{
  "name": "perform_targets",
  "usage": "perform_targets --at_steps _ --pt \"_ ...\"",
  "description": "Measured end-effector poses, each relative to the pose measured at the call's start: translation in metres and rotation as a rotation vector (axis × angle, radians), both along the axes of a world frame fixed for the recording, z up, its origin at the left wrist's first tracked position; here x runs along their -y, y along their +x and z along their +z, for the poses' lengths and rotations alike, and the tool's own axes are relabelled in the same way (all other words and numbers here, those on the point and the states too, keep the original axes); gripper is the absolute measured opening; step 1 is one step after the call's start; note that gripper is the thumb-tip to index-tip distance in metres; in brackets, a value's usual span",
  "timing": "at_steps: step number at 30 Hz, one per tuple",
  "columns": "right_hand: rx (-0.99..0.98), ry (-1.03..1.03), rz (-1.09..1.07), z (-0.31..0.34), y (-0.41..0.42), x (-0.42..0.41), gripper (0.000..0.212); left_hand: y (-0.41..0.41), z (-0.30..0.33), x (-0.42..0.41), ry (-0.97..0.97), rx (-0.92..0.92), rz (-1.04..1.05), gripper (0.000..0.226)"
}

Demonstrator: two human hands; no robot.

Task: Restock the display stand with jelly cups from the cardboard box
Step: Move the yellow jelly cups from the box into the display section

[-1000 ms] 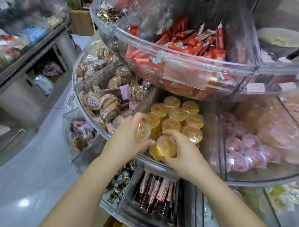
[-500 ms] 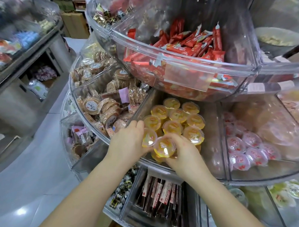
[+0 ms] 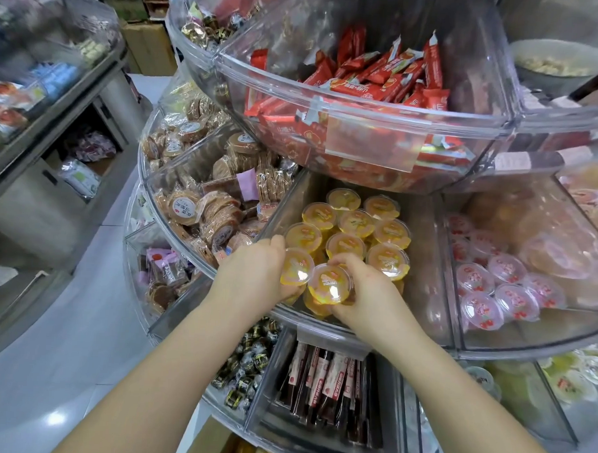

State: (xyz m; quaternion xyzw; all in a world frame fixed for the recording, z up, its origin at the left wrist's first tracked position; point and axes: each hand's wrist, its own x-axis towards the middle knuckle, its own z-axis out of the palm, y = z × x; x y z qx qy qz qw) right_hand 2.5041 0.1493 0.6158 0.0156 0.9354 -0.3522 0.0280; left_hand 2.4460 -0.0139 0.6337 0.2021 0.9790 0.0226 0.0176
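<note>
Shop floor (image 3: 61,370) is glossy pale grey with a ceiling light glare. Metal counter (image 3: 53,167) on the left, cardboard boxes (image 3: 149,48) stacked at the back.

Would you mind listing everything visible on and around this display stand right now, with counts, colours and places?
Orange jelly cups: about a dozen, orange with clear lids, middle-tier centre compartment.
Held jelly cups: two, orange, at that compartment's front edge.
Red-topped jelly cups: roughly ten, clear with red print, compartment to the right.
Red wrapped bars: many, red, top-tier bin.
Round wrapped biscuits: many, brown, middle tier left.
Dark stick packs: several, dark red, bottom tier.
Small wrapped candies: many, black and gold, bottom tier left.
Left hand: grips the left held cup.
Right hand: grips the right held cup.
</note>
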Motion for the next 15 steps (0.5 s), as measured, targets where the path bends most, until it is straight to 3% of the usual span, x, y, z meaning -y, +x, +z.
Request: perform_targets --at_steps 4,9,15 --pt "0.015 -0.013 0.006 0.0 -0.001 -0.001 0.059 0.002 0.004 -0.007 -0.129 0.064 0.02 0.066" --pt "0.023 -0.039 0.013 -0.001 0.0 -0.003 0.058 -0.001 0.012 0.002 -0.028 0.153 -0.11 0.068" --pt "-0.01 -0.034 0.039 -0.003 -0.002 -0.002 0.055 -0.008 0.009 0.012 -0.049 0.031 -0.148 0.043"
